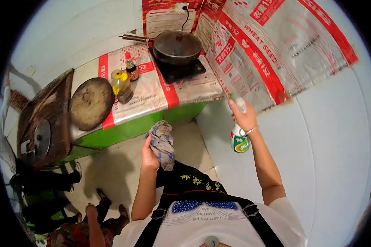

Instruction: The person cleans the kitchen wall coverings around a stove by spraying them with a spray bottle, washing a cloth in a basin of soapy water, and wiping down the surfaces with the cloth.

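Note:
My left hand (149,155) is closed around a crumpled grey and blue cloth (162,145), held in front of the counter. On the right, my right hand (245,117) grips the neck of a spray bottle (240,142) with a green and white label. The bottle hangs upright beneath my fingers, near the pale wall. Printed plastic sheeting (259,53) covers the wall above it. Ahead, a lidded pan (177,46) rests on a black cooktop (175,72) on the counter.
A round wooden board (92,103), a sauce bottle (132,71) and a yellow-capped container (120,82) stand on the counter (150,92). A dark stove with a lid (42,138) is at the left. Another person's arm (95,226) and several feet show at the lower left.

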`<state>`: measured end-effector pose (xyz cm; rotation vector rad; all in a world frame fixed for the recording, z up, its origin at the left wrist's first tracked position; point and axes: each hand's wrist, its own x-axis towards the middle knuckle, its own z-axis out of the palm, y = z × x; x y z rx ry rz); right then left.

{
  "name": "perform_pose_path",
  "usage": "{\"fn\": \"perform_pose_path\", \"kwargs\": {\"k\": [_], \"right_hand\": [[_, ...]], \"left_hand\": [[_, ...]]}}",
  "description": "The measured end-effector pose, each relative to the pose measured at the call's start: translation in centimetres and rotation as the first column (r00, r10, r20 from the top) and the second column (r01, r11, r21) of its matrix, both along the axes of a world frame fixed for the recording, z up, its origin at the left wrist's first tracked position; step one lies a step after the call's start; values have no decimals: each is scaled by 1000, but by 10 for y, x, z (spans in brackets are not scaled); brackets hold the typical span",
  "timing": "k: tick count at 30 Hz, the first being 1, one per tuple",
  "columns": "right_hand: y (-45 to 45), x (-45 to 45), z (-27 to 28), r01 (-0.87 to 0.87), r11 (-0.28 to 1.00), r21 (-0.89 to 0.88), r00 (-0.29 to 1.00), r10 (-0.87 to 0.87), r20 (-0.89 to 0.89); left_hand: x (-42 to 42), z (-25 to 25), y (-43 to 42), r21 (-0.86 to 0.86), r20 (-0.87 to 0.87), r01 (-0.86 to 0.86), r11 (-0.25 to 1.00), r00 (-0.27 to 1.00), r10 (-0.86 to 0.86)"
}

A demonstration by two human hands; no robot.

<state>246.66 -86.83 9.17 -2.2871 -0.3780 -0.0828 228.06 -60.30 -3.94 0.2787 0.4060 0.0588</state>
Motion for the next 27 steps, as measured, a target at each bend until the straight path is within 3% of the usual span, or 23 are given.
{"fn": "perform_pose_path", "kwargs": {"k": [6, 10, 13, 17, 18, 19, 21, 22, 24, 27], "right_hand": [[97, 177, 52, 118, 988, -96, 979, -100, 175], [146, 290, 62, 123, 966, -227, 969, -68, 237], [184, 373, 55, 146, 945, -294, 949, -50, 311], [201, 452, 17, 226, 860, -457, 930, -51, 364], [197, 473, 0, 279, 867, -414, 915, -108, 390], [200, 492, -4, 203, 940, -273, 973, -162, 167], [218, 506, -5, 159, 968, -194, 935, -85, 344], [220, 523, -14, 122, 967, -222, 946, -46, 320], [219, 549, -15, 66, 989, -130, 996, -58, 68], [235, 544, -11, 128, 963, -237, 988, -104, 112]], "left_hand": [[160, -6, 54, -55, 58, 95, 994, 994, -92], [235, -3, 75, -108, -29, 118, 987, 992, -122], [273, -8, 104, -193, -50, 123, 973, 990, -135], [280, -16, 115, -201, -205, 42, 979, 975, -84], [278, -22, 119, -194, -270, 35, 980, 959, -88], [275, -30, 114, -200, -348, 13, 980, 934, -84], [278, -42, 132, -192, -282, -7, 981, 958, -48], [277, -45, 124, -210, -331, -64, 976, 944, -9], [283, -52, 130, -199, -361, -93, 976, 932, 16], [291, -60, 128, -242, -377, -108, 964, 926, 9]]}}
